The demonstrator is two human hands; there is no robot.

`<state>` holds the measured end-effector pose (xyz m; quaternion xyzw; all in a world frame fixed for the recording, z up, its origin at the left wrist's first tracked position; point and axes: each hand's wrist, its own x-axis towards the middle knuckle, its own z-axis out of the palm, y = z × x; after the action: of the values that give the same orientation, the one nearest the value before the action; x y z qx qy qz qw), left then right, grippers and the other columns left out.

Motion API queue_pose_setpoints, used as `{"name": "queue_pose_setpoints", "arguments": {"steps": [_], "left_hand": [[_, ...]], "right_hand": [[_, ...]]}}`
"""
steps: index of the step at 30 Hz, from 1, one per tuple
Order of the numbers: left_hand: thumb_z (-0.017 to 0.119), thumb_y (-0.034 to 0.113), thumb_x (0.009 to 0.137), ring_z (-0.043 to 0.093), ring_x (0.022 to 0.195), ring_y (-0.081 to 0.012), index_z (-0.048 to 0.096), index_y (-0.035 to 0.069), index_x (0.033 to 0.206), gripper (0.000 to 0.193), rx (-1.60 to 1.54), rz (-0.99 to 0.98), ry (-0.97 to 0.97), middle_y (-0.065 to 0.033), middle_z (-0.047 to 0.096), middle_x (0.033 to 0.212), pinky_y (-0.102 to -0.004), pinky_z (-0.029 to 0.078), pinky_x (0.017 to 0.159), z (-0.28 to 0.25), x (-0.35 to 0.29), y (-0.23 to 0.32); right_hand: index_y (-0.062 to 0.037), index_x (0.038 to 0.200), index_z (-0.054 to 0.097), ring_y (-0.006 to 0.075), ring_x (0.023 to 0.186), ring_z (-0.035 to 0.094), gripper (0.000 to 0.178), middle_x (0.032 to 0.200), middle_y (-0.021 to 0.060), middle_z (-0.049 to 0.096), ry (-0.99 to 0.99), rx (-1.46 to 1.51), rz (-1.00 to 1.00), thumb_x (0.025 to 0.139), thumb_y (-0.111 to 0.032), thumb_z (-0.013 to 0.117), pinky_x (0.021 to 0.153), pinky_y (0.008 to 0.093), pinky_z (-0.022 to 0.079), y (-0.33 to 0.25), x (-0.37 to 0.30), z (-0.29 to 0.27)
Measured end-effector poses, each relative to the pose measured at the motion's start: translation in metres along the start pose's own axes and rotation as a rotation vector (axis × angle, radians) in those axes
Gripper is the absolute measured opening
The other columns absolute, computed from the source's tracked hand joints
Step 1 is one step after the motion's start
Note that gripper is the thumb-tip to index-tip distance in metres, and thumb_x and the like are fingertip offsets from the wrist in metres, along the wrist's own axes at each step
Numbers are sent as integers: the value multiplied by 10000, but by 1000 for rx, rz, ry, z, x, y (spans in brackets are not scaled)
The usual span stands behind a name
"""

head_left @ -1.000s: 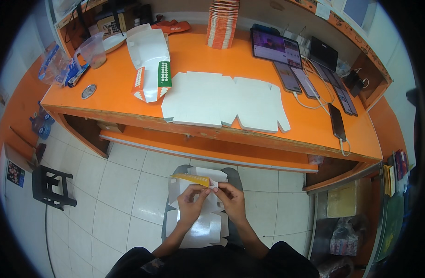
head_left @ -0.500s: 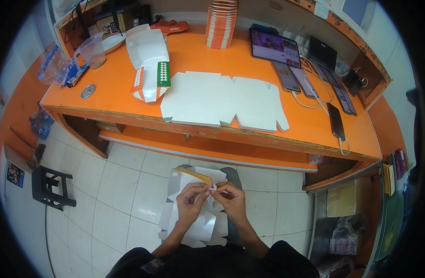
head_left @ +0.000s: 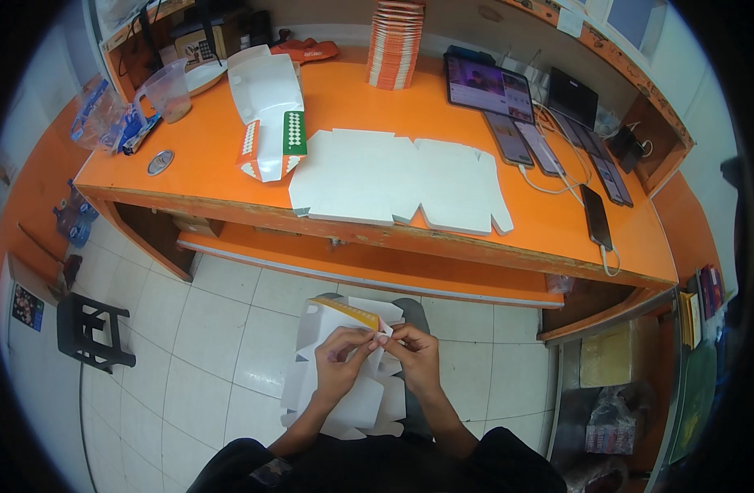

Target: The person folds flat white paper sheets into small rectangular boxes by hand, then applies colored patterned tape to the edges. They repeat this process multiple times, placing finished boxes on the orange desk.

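Observation:
A white cardboard box blank with a yellow printed side lies across my lap, one wall of it folded up. My left hand pinches the corner at the end of the yellow wall. From the other side my right hand grips a small flap of that same corner, and the fingertips of both hands nearly meet there. The fingers hide most of the corner's folds. On the desk ahead, a partly folded box with orange and green sides stands with its white lid raised. To its right lies a stack of flat white box blanks.
The orange desk spans the space ahead. A tall stack of orange-and-white folded cartons rises at its back. A tablet and several phones with cables lie at right. A clear jug stands left, and a black stool is on the floor.
Both hands have shifted very slightly to the right, still gripping the corner of the box blank. The desk things look the same apart from a small shift of view.

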<state>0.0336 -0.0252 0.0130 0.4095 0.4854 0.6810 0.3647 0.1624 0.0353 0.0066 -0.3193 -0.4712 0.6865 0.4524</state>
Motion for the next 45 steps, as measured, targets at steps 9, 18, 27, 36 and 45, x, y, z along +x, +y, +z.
{"name": "queue_pose_setpoints", "arguments": {"steps": [9,18,27,36,45], "left_hand": [[661,-2,848,576,1045,-180,646,-13,997,151,-177,-72,39,-122,593,1083,-283,464,912,-2,1,-3],[610,47,892,548,1103,-190,624,14,1048,160,-214,-184,-73,-108,599,1135,-321,415,985,-1,-3,2],[563,67,922,514,1161,-194,537,1,1209,295,-37,-219,-224,-126,538,1268,-332,397,987,9,-7,5],[812,158,672,529,1070,-211,573,28,1132,535,833,319,29,-193,508,1241,-314,456,853,-30,1,48],[530,307,945,636,576,-335,623,-51,1024,379,780,-244,-49,-224,622,663,-378,484,549,-32,11,32]], "right_hand": [[34,873,685,140,883,590,53,988,98,607,-123,-108,-3,853,0,650,776,271,510,-17,-2,0],[-41,1226,450,153,983,556,459,1112,89,554,-148,-22,-5,842,-89,696,820,303,486,-7,13,-2],[-37,1185,523,142,1031,525,300,1131,74,561,-79,-217,-120,911,-132,598,910,272,414,-7,18,6],[-10,1146,542,181,1020,560,224,1083,97,598,263,174,-62,941,-98,526,900,296,442,-19,30,-27],[3,1176,535,206,1127,506,344,1196,120,528,292,-234,-420,852,-47,640,1007,292,347,-13,24,5]]}}
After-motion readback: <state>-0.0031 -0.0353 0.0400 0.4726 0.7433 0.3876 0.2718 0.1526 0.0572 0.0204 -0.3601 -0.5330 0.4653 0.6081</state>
